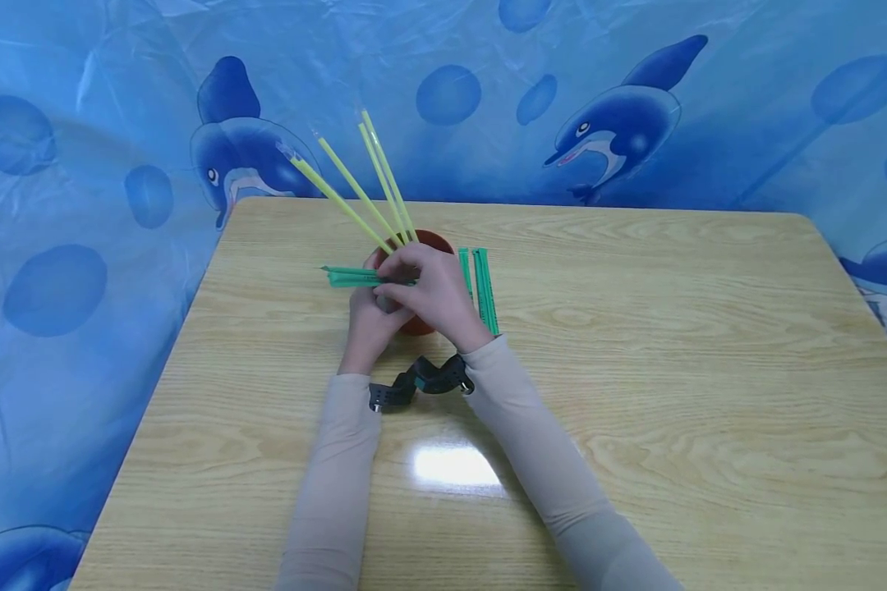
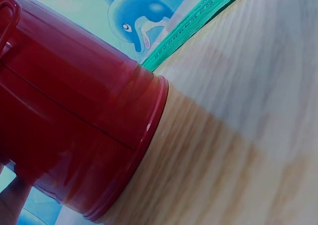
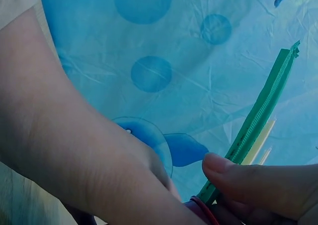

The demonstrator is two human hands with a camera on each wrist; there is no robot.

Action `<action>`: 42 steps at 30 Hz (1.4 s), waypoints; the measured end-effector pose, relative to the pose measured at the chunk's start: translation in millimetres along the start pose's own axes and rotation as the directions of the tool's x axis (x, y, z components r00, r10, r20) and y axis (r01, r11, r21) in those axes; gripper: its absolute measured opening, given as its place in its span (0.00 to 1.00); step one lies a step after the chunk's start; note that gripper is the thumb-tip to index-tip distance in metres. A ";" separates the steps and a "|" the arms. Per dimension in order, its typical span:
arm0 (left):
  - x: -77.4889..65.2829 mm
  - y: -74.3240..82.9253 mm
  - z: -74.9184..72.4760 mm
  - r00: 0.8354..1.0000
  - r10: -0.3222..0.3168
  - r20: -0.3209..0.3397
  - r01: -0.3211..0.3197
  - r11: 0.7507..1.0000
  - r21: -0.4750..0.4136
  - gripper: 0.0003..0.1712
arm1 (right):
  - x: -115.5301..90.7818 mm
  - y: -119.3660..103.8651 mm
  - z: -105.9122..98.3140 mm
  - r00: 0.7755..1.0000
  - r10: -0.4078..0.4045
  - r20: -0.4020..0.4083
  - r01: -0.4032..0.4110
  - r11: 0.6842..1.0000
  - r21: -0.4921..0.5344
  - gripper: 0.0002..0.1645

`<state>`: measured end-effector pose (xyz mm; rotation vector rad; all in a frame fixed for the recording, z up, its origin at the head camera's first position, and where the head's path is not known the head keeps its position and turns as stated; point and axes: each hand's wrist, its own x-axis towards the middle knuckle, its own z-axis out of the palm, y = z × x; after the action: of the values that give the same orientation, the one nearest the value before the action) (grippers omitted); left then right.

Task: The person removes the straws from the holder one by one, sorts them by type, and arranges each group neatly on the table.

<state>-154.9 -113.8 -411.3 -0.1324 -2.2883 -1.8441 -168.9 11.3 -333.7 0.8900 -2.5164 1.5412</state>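
Observation:
A red bucket (image 2: pixel 74 101) stands upright on the table, mostly covered by the hands in the head view. My left hand (image 1: pixel 373 328) grips its left side, with one finger (image 2: pixel 14 201) showing against the wall in the left wrist view. My right hand (image 1: pixel 439 287) is over the bucket's mouth. Between thumb (image 3: pixel 248 178) and fingers it pinches a slim green wrapped packet (image 3: pixel 261 106), which points left in the head view. Several yellow straws (image 1: pixel 343 205) in clear wrappers lean out of the bucket toward the back left.
Right beside the bucket lie more green packets (image 1: pixel 486 291) on the wooden table (image 1: pixel 673 369). Behind the table's far edge hangs a blue sheet (image 1: pixel 384 49) printed with dolphins. Dark straps (image 1: pixel 392 392) sit at both wrists, close together.

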 end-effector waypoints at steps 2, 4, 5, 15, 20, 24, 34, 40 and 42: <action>0.6 -0.6 -0.1 1.000 -0.003 0.004 0.003 1.000 0.009 0.46 | 0.3 0.5 0.5 1.000 0.002 0.003 -0.002 1.000 -0.014 0.09; 1.0 -0.5 -0.2 1.000 -0.004 0.005 0.004 1.000 0.020 0.47 | 0.4 1.1 0.9 1.000 0.009 0.006 -0.009 1.000 -0.017 0.09; 1.1 -0.5 -0.2 1.000 -0.004 0.008 0.003 1.000 0.023 0.47 | 0.5 1.3 1.1 1.000 0.007 0.005 -0.007 1.000 -0.020 0.09; 0.1 -1.3 0.6 1.000 -0.001 -0.001 0.001 1.000 0.007 0.47 | 0.1 2.1 -1.4 0.999 -0.050 0.014 0.051 0.996 -0.075 0.05; 0.3 -0.6 0.8 1.000 -0.016 0.000 0.016 1.000 0.012 0.47 | -0.4 2.2 -2.0 0.998 -0.061 0.029 0.064 0.994 -0.087 0.06; 0.0 -0.3 1.1 1.000 -0.021 -0.006 0.021 1.000 0.015 0.46 | -0.4 3.3 -2.4 0.997 -0.075 0.029 0.077 0.994 -0.080 0.05; 0.2 -0.5 2.4 1.000 0.007 -0.013 -0.007 0.999 -0.037 0.41 | -2.5 0.5 -14.4 0.995 -0.088 -0.052 0.089 0.996 0.017 0.06; -1.0 4.6 1.8 1.000 0.020 0.001 -0.019 0.996 -0.084 0.44 | -4.5 -1.6 -31.3 0.980 -0.054 -0.190 0.075 0.991 0.108 0.08; -1.3 4.8 1.4 1.000 0.010 -0.001 -0.010 0.997 -0.070 0.44 | -5.6 -2.2 -39.0 0.969 -0.043 -0.242 0.082 0.985 0.152 0.08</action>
<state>-152.9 -111.3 -407.3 -0.1533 -2.2192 -1.9195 -172.5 45.5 -314.4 0.7414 -2.2036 1.7359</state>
